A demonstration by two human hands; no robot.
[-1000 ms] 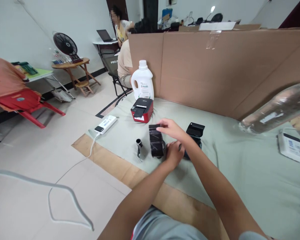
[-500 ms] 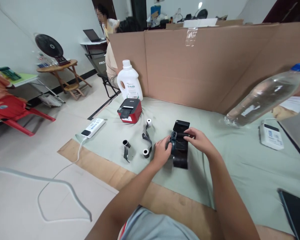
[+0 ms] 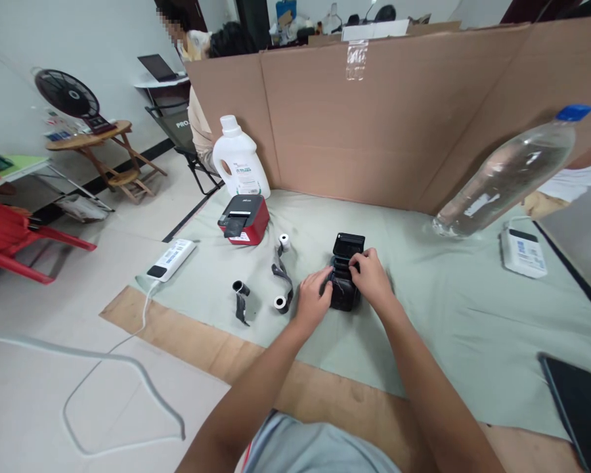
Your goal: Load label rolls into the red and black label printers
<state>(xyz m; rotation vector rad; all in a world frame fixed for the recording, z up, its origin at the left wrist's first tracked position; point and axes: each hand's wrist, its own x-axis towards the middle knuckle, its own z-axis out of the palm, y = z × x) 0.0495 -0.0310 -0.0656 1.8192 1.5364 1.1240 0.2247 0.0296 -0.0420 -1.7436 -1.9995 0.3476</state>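
A small black device (image 3: pixel 343 295), which looks like a label printer with its lid (image 3: pixel 349 244) flipped up, stands on the cloth in front of me. My left hand (image 3: pixel 315 297) is closed against its left side, fingers bent over the edge. At the right of the opening, my right hand (image 3: pixel 369 276) pinches the end of a dark roll (image 3: pixel 343 267), partly hidden by the fingers. Left of the device lie two white-ended rolls, one near (image 3: pixel 280 303) and one farther (image 3: pixel 284 242), joined by dark film (image 3: pixel 280 270). A smaller black roll (image 3: pixel 241 288) trails a short strip.
A red and black printer (image 3: pixel 245 220) and a white jug (image 3: pixel 240 157) stand at the back left before a cardboard wall (image 3: pixel 349 131). White boxes (image 3: pixel 171 260) (image 3: pixel 523 253) lie on both sides. A large clear bottle (image 3: pixel 509 177) leans at right, above a phone (image 3: pixel 576 401).
My right hand has come down and closer to the device with the dark roll. The black flap or film that hung toward me now sits nearer the body. My view has shifted slightly right.
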